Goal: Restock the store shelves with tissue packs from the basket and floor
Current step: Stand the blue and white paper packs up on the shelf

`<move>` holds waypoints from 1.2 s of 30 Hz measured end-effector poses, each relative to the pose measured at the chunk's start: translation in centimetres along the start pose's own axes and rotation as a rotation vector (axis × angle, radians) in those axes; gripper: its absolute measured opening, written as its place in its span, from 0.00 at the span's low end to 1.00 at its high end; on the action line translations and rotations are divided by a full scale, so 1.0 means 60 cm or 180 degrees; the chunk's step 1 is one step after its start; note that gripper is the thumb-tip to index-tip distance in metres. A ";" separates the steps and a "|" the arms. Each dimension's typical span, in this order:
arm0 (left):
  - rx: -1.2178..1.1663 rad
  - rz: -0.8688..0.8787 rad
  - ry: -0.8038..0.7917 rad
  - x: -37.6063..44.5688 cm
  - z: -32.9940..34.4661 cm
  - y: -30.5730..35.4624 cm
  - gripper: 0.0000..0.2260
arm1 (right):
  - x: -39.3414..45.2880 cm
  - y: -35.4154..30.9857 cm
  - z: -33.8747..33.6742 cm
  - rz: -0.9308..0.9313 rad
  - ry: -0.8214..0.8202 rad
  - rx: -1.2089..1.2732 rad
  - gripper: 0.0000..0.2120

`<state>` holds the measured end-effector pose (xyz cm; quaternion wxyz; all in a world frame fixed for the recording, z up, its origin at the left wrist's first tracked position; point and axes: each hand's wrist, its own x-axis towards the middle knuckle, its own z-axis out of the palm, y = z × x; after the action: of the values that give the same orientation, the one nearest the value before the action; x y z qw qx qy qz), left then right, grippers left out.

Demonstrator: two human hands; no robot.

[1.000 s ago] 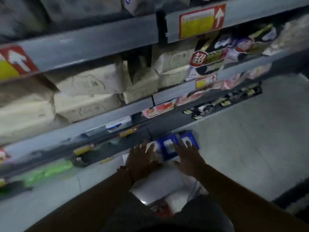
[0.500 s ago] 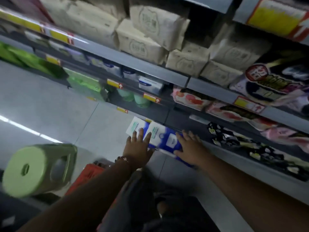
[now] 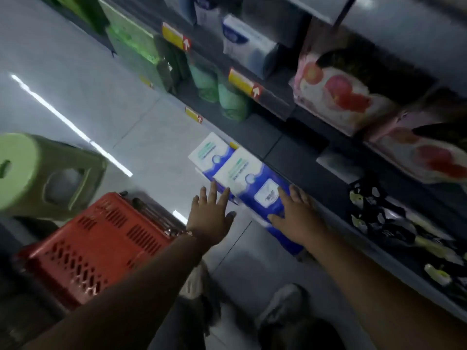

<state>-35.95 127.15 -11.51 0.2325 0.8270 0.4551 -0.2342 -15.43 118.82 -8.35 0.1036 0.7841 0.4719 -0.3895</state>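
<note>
The blue-and-white tissue packs (image 3: 242, 183) lay on the pale floor tiles (image 3: 141, 137), flat glossy rectangles side by side, right against the foot of the dark metal shelf (image 3: 298, 147). My right hand (image 3: 295, 218) pressed on the near blue end of the packs, fingers straight and slightly spread, thumb pointing toward the other hand. My left hand (image 3: 212, 218) sat at the packs' left edge, fingers straight and fanned; the picture was smeared there, so I could not tell whether the fingertips actually touched the plastic wrap. A thin beaded bracelet (image 3: 187, 232) circled that wrist.

Left of the packs and nearer to me stood the red plastic basket (image 3: 101, 246), its wall pierced with slots. Beyond it, farther left of the packs, lay a green plastic stool (image 3: 48, 175), round-topped with an oval cut-out in its side. Above the packs, on the shelf, sat soft green rolls (image 3: 230, 99), and to their right pink floral-printed packs (image 3: 338, 99). Yellow price tags (image 3: 242, 82) with red arrow ends lined the shelf edges.
</note>
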 end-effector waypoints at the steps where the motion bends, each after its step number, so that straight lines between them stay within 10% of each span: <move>1: -0.0113 -0.0063 0.0074 0.022 0.034 0.007 0.32 | 0.022 0.017 0.028 0.0043 0.0044 0.0062 0.39; 9: 0.0004 -0.0099 0.0820 0.273 0.205 -0.002 0.34 | 0.255 0.069 0.242 0.0349 0.0081 0.0561 0.40; 14: -0.0358 -0.0237 0.1216 0.361 0.231 -0.027 0.36 | 0.314 0.048 0.314 0.0466 0.1014 0.0464 0.38; 23: -0.1505 -0.0609 0.1273 0.395 0.248 -0.046 0.58 | 0.314 0.060 0.328 0.0230 0.1324 0.0896 0.37; 36: -0.2554 -0.0386 0.1187 0.411 0.254 -0.073 0.28 | 0.291 0.081 0.323 0.0271 0.1084 0.1293 0.36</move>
<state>-30.68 136.03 -38.96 0.4347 0.6713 0.5918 0.1008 -16.99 117.48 -34.82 -0.1205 0.8622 0.3613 -0.3340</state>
